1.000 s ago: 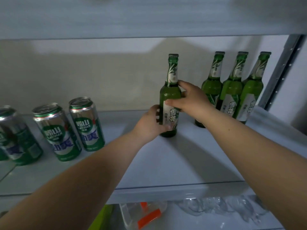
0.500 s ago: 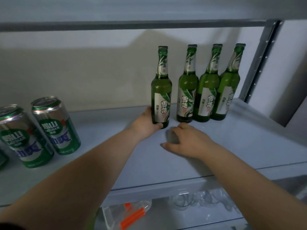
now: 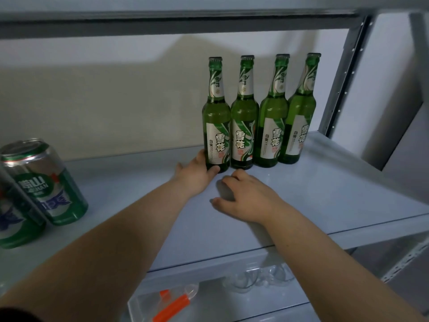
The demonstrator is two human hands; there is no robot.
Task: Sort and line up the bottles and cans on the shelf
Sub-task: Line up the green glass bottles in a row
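Several green glass beer bottles stand upright in a tight row at the back right of the grey shelf (image 3: 325, 196). My left hand (image 3: 197, 175) grips the base of the leftmost bottle (image 3: 216, 126), thumb across its front. Beside it stand the second bottle (image 3: 244, 126), the third bottle (image 3: 274, 122) and the rightmost bottle (image 3: 300, 117). My right hand (image 3: 246, 198) rests palm down on the shelf just in front of the row, fingers spread, holding nothing. Two green and silver cans (image 3: 46, 182) stand at the shelf's left end.
A metal upright (image 3: 343, 75) bounds the shelf on the right, close to the last bottle. The shelf above (image 3: 185, 22) hangs low over the bottle caps. On the lower shelf lie a clear tray with an orange item (image 3: 171, 305) and clear glasses (image 3: 260, 277).
My left hand has slid the leftmost bottle to the right, against the row. My right hand let go of it a second ago and now lies on the shelf.
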